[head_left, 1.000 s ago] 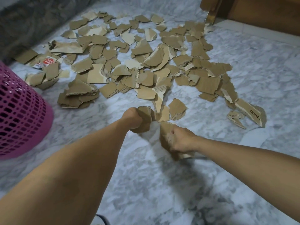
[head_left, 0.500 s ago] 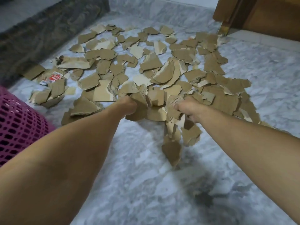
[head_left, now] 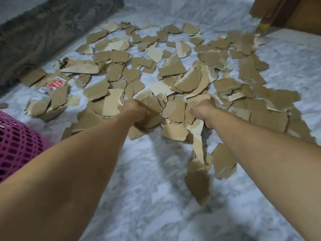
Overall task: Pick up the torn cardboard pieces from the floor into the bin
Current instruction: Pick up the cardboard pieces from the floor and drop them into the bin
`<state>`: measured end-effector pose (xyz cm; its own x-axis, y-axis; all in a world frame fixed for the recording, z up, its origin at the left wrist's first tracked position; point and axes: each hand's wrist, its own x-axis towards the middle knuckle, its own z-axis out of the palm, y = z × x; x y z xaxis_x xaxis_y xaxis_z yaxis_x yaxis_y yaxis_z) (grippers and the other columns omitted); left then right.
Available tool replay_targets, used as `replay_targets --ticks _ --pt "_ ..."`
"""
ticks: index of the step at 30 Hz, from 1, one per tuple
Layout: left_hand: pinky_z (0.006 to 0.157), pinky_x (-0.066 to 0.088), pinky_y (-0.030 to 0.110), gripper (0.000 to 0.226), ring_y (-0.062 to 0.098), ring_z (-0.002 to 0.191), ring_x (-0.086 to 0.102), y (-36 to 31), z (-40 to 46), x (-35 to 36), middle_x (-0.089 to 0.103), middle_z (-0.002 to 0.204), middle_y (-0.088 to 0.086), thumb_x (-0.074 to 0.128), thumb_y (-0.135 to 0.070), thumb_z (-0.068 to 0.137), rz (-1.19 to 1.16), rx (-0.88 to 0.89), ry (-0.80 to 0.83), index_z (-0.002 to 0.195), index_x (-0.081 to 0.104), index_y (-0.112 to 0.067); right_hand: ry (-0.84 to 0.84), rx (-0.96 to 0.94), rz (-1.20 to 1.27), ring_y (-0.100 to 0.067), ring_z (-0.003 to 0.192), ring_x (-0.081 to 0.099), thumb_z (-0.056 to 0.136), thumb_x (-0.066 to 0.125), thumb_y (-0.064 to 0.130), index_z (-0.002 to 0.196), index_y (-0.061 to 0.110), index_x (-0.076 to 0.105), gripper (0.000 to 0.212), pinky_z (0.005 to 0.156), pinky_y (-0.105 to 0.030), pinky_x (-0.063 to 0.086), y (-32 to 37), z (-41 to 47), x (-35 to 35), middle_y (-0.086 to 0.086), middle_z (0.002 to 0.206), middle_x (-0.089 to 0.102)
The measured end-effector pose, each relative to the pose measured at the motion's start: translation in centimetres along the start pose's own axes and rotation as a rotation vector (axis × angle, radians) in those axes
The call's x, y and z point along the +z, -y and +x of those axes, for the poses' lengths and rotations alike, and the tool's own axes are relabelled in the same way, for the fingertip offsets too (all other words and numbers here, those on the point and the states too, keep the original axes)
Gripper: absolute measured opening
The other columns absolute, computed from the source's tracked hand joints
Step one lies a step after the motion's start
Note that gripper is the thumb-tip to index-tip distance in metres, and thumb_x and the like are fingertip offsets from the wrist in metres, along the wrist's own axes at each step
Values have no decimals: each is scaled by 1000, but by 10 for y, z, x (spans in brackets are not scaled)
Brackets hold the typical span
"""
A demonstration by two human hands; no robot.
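- Over the last second both hands have travelled forward from the near fringe of the scatter into the thick of the torn cardboard pieces, and several scraps that were at the right hand 1 second ago now lie on the marble floor behind it.
- The left hand is fisted round a brown corrugated piece, which it was already holding 1 second ago.
- The right hand is curled into the pile with a pale torn strip hanging from under it; how much else it holds I cannot tell, since the fingers are hidden.
- 2 dropped pieces lie near the right forearm, apart from the main spread.
- The pink mesh bin stands at the left edge, close to the left arm, so each handful has only a short carry.
- Most of the cardboard is still on the floor, reaching back to the grey rug and the wooden furniture, so the task looks barely begun.
- Judgement: overfilled handfuls shed scraps, meaning extra passes.
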<state>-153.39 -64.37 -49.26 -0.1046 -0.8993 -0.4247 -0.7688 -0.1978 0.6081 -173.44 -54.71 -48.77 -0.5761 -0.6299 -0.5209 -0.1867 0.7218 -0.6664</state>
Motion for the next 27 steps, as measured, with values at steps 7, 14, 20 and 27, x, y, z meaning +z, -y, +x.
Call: replay_targets --ticks 7,14,20,27 --pt "50 44 27 23 23 65 52 -3 -12 -3 54 75 8 79 -5 73 -294 -27 133 80 58 -12 25 -33 70 -30 110 58 87 62 -1 133 -2 44 50 90 -39 52 -6 -21 0 -22 122 59" --pt "47 32 25 36 20 58 42 -22 -35 -32 45 68 8 59 6 78 -251 33 34 66 39 -20 -85 -95 73 -26 99 61 72 79 10 115 16 52 51 79 -33 55 20 -44 -27 -6 109 62" --pt "47 45 27 28 18 65 52 -72 -83 -97 49 72 5 68 4 78 -81 74 33 74 46 -13 -29 -198 -83 -29 106 57 77 76 13 125 15 48 56 84 -34 52 79 -89 -70 -9 118 59" --pt "53 55 35 25 26 83 59 -104 -136 -185 56 86 6 65 -3 85 19 90 35 106 53 -10 98 -398 -206 -22 91 51 79 78 8 138 15 42 70 45 -23 41 165 -151 -98 -8 115 53"
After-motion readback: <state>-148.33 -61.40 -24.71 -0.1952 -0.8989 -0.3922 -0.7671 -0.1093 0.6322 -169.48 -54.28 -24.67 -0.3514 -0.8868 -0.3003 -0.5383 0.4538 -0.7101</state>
